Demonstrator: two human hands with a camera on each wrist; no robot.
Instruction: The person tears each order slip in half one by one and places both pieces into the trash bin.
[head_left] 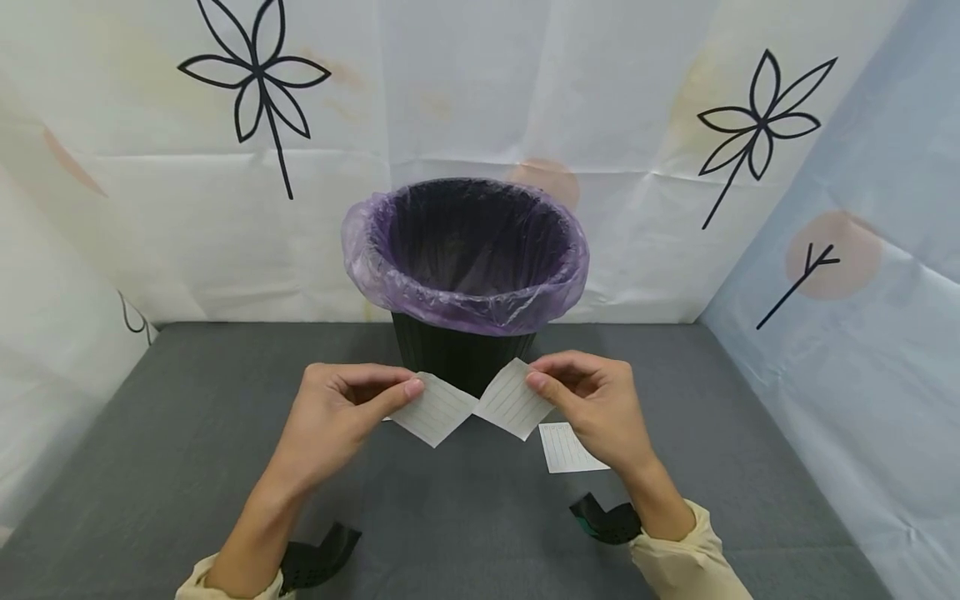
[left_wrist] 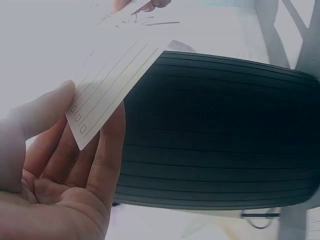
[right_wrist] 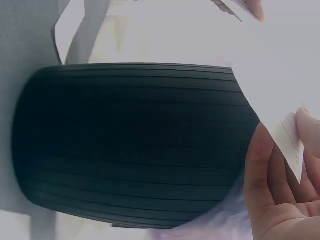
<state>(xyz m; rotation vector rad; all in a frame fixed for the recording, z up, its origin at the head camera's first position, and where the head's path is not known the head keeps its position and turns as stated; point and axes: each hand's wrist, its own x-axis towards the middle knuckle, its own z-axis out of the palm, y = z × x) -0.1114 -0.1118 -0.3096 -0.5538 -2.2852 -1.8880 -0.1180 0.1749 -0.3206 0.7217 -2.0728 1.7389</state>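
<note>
My left hand (head_left: pixel 330 417) pinches a small lined paper slip (head_left: pixel 435 410) between thumb and fingers. Printed checkboxes run along one edge of this slip (left_wrist: pixel 112 95) in the left wrist view. Opposite it, my right hand (head_left: pixel 600 404) pinches a second lined slip (head_left: pixel 515 400) the same way. The slips' inner corners meet in the head view; whether they are joined there I cannot tell. Both are held up in front of a black trash bin (head_left: pixel 461 354) lined with a purple plastic bag (head_left: pixel 465 308). Another lined slip (head_left: pixel 566 450) lies on the table, partly covered by my right hand.
The grey table (head_left: pixel 450 517) ends at a white printed cloth (head_left: pixel 465 83) behind the bin, with a bluish cloth (head_left: pixel 862 375) on the right. Dark bands (head_left: pixel 322 560) show near both wrists. A thin cord (head_left: pixel 133 321) hangs at the back left corner.
</note>
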